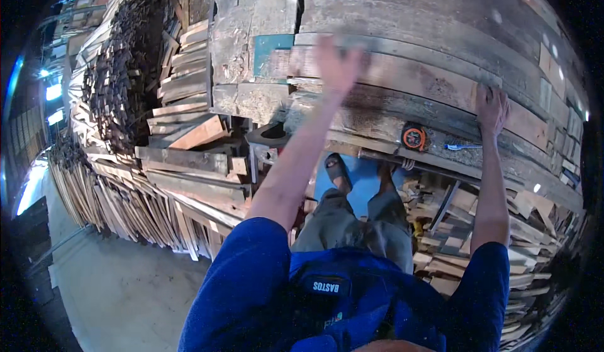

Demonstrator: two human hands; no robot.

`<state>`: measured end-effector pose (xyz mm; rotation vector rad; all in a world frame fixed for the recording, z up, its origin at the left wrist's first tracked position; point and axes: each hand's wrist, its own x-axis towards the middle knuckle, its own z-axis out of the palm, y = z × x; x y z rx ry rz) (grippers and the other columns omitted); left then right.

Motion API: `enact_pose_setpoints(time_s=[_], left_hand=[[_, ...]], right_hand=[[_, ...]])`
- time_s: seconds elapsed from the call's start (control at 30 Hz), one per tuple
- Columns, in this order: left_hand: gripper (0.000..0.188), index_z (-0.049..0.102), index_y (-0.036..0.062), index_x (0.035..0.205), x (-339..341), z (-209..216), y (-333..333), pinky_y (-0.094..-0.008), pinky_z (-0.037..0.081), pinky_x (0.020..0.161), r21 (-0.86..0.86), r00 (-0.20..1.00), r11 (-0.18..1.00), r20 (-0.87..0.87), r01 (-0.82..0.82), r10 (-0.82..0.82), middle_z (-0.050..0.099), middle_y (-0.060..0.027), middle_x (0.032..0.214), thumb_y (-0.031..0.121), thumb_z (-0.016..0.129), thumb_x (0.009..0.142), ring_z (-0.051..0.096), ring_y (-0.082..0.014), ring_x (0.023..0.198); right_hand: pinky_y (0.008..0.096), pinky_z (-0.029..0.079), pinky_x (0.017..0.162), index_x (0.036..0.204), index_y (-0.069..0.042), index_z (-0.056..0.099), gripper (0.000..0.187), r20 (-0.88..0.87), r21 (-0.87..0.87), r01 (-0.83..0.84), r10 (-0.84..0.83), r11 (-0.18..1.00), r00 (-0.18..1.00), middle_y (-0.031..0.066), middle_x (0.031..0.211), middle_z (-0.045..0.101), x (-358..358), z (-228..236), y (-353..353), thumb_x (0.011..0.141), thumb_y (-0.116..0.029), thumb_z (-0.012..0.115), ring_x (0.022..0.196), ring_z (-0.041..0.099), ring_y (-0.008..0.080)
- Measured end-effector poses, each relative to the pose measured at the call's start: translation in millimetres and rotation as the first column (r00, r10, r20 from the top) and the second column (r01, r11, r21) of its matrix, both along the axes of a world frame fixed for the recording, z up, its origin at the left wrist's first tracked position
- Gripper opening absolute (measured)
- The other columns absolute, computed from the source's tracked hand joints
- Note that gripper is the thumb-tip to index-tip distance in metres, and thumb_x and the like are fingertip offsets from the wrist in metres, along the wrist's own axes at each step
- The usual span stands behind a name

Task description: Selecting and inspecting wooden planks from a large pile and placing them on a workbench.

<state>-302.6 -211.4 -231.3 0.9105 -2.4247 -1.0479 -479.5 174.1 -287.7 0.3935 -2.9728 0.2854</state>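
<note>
A long, light brown wooden plank [418, 78] lies across the worn wooden workbench [390, 9]. Over its left part is my left hand [340, 67], smeared by motion; whether it touches or grips the wood cannot be made out. Farther right, my right hand [492, 108] rests on the plank, fingers stretched toward its far edge. Between my arms, near the bench's front edge, sits an orange and black tape measure [414, 138]. A blue and white pen [462, 147] lies beside it, close to my right wrist.
Stacked wooden pieces [189, 116] crowd the left of the bench. More offcuts [456, 226] lie below its front edge at right. A green patch [272, 45] marks the benchtop near the plank's left end. Concrete floor [126, 295] shows at lower left.
</note>
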Motion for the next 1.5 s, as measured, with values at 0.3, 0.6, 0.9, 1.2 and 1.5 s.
enact_pose_setpoints(time_s=[0.3,0.6,0.9,1.2,1.5], left_hand=[[0.066,0.065,-0.007,0.118,127,-59,-161,-0.0436,0.049,0.095,-0.057,0.814,0.903,0.413,-0.425,0.409,0.068,-0.0239,0.109,0.042,0.078,0.075,0.063,-0.0416,0.109],[0.034,0.062,0.0029,0.124,175,1,-180,-0.0361,0.059,0.081,0.701,0.984,0.693,0.169,-0.166,0.066,0.068,-0.0083,0.113,0.023,0.063,0.097,0.068,-0.0194,0.1],[0.032,0.064,0.0036,0.12,40,220,-7,-0.0353,0.052,0.091,0.699,-0.167,0.26,0.479,0.666,-0.862,0.067,-0.015,0.117,0.019,0.058,0.092,0.063,-0.0219,0.106],[0.033,0.063,0.0013,0.116,-40,342,29,-0.0363,0.051,0.089,0.507,0.848,0.73,-0.495,0.458,-0.189,0.068,-0.0092,0.102,0.028,0.064,0.096,0.066,-0.02,0.097],[0.047,0.061,0.006,0.129,94,182,149,-0.0378,0.052,0.093,0.838,0.764,0.44,0.044,0.323,-0.644,0.068,-0.0124,0.116,0.041,0.061,0.098,0.064,-0.0218,0.106]], right_hand=[[0.0452,0.034,0.111,0.124,-0.013,0.066,0.052,0.053,0.05,-0.007,0.004,0.999,0.999,0.0121,0.136,0.058,-8,-15,-14,0.093,-0.053,0.057,0.13,0.049,0.031],[0.0546,0.039,0.105,0.128,-0.009,0.063,0.051,-0.144,0.267,-0.099,0.141,0.959,0.98,0.0205,0.12,0.065,1,-38,30,0.096,-0.047,0.055,0.115,0.059,0.0388],[0.0498,0.038,0.103,0.1,-0.007,0.066,0.033,-0.07,-0.125,-0.069,0.061,0.99,0.996,0.0172,0.111,0.06,15,41,-6,0.085,-0.036,0.069,0.109,0.054,0.0366],[0.0508,0.037,0.105,0.108,-0.004,0.064,0.043,-0.062,-0.022,-0.087,0.086,0.996,0.994,0.0178,0.112,0.059,11,25,21,0.086,-0.041,0.068,0.11,0.054,0.0365],[0.0512,0.045,0.098,0.123,0.0,0.063,0.075,0.773,0.134,-0.442,0.186,0.887,0.607,0.0262,0.121,0.064,-51,159,-9,0.085,-0.065,0.061,0.115,0.06,0.043]])
